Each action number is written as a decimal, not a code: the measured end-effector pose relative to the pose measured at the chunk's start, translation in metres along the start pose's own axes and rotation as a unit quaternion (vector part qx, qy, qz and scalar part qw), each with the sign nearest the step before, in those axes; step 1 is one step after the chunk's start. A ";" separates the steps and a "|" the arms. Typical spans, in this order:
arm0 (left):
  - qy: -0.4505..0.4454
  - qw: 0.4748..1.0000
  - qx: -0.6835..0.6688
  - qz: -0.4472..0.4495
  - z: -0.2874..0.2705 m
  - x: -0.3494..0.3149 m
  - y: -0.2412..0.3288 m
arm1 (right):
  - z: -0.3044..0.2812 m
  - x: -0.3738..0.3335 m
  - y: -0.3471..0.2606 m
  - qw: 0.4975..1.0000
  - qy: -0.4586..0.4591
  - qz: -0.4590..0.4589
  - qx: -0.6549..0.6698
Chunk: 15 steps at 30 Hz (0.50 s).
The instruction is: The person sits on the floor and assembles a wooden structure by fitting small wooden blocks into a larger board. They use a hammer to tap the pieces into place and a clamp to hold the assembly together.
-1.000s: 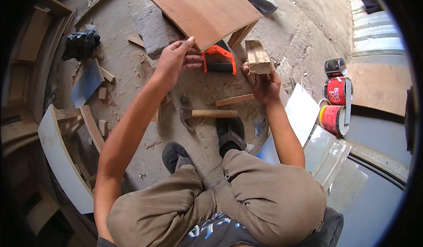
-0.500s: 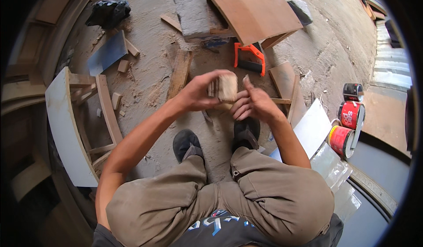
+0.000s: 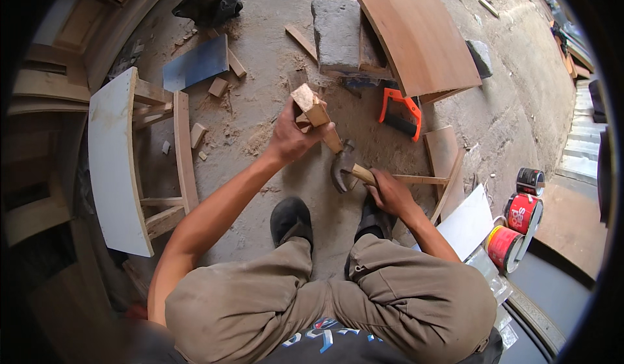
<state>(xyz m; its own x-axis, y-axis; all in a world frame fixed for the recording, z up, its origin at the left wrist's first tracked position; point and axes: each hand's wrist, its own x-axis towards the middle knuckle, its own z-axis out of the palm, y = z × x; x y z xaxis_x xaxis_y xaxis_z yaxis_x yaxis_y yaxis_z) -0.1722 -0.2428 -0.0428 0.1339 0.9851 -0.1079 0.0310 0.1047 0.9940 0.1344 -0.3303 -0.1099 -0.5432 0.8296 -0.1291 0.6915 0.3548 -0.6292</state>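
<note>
My left hand (image 3: 290, 135) is wrapped round a pale piece of wood (image 3: 316, 114), whose rough cut end tilts up toward me. More than one piece may be in that grip; the fingers hide part of it. In front of my right shoe, my right hand (image 3: 392, 194) grasps a claw hammer (image 3: 340, 169) by its wooden handle. The dark hammer head is close to the lower end of the held wood; whether they touch I cannot tell.
An orange-framed saw (image 3: 401, 112) lies beyond my right hand, beside a curved plywood piece (image 3: 422, 39) and a grey block (image 3: 336, 36). At left stands a white-faced wooden frame (image 3: 117, 162). Red cans (image 3: 505, 247) are at right. Offcuts and sawdust litter the floor.
My right hand, without the hammer before, now grips it. The wood in my left hand has turned and tilted. The whole view has shifted, moving the surroundings rightward.
</note>
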 end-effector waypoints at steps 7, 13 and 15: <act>0.032 0.992 0.087 0.087 0.014 0.013 0.000 | -0.043 -0.009 -0.030 0.969 0.085 0.065 0.223; 0.017 0.991 0.123 0.057 0.029 0.022 0.009 | -0.151 0.013 -0.117 0.952 0.201 -0.048 0.225; 0.008 0.990 0.125 0.062 0.030 0.023 0.012 | -0.158 0.023 -0.126 0.962 0.240 -0.060 0.120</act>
<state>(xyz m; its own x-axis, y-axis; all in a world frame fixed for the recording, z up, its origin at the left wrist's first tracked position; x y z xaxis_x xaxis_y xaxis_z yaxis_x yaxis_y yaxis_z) -0.1392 -0.2230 -0.0338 0.1358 0.9906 0.0171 0.2607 -0.0524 0.9640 0.1101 -0.2874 0.0877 -0.2909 0.9126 0.2873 0.4756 0.3985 -0.7842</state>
